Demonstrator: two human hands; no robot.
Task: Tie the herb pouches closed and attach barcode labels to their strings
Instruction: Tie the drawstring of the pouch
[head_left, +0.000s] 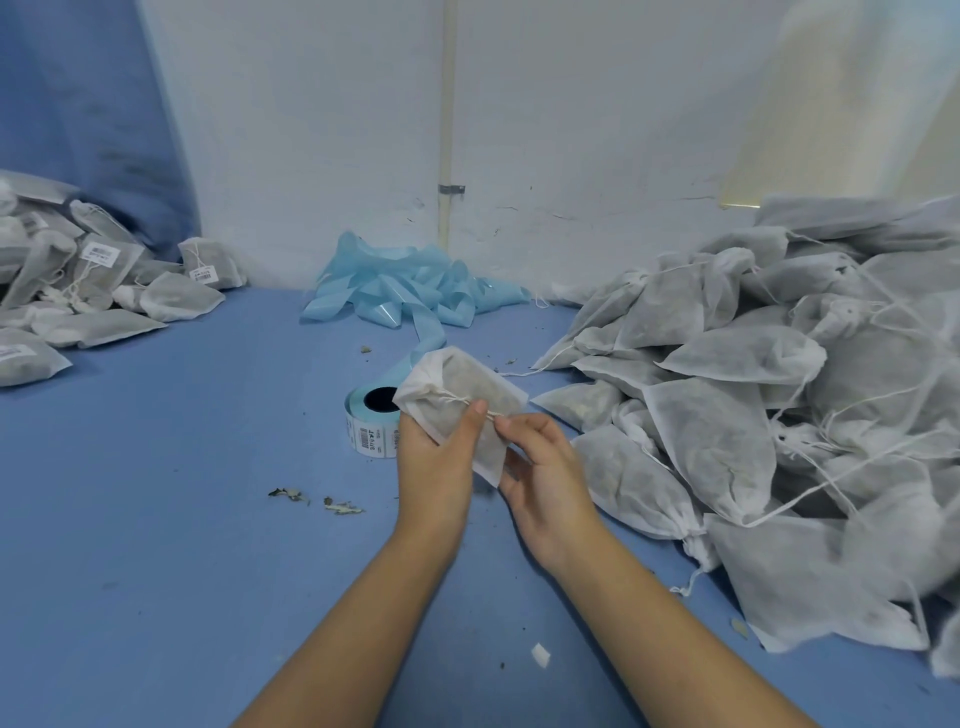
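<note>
Fingers of our right hand (543, 467) pinch the thin white drawstring (470, 401); our left hand (436, 457) grips the white non-woven herb pouch (462, 387). Just right of the barcode label roll (370, 422), we judge a hard tug could snap it.

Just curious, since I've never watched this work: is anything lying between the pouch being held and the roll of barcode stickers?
Nothing visible: the white fabric herb pouch in the left hand sits right beside the barcode label roll.

Barcodes show on the label roll (370, 432) and the labelled pouches (98, 260), their print too small to read.
</note>
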